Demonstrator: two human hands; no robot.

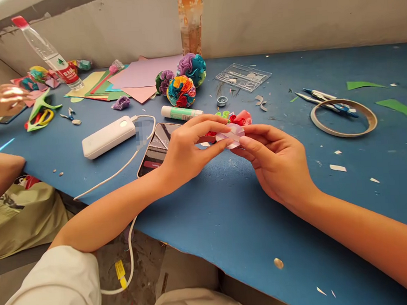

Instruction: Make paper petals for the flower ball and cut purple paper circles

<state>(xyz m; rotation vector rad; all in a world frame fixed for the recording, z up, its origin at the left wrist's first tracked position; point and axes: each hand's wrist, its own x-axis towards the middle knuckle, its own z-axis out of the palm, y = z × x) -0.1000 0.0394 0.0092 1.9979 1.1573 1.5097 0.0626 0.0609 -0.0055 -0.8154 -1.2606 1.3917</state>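
Observation:
Between my two hands, above the blue table, is a small round piece of pale purple paper (232,135). My left hand (192,146) pinches its left side between thumb and fingers. From the right, my right hand (277,159) grips its other edge, thumb on the near face. Just behind the paper show red and green curled paper pieces (240,118), partly covered by my fingers. A glue stick (181,112) lies beyond my left hand. The phone (153,151) under that hand is partly hidden by it.
A white power bank (109,137) with a cable lies left. Paper flower balls (181,91), coloured sheets (139,80) and two bottles (191,23) (56,63) stand farther back. A tape ring (343,118) rests on compasses at right. Another person's hand (9,98) is at far left.

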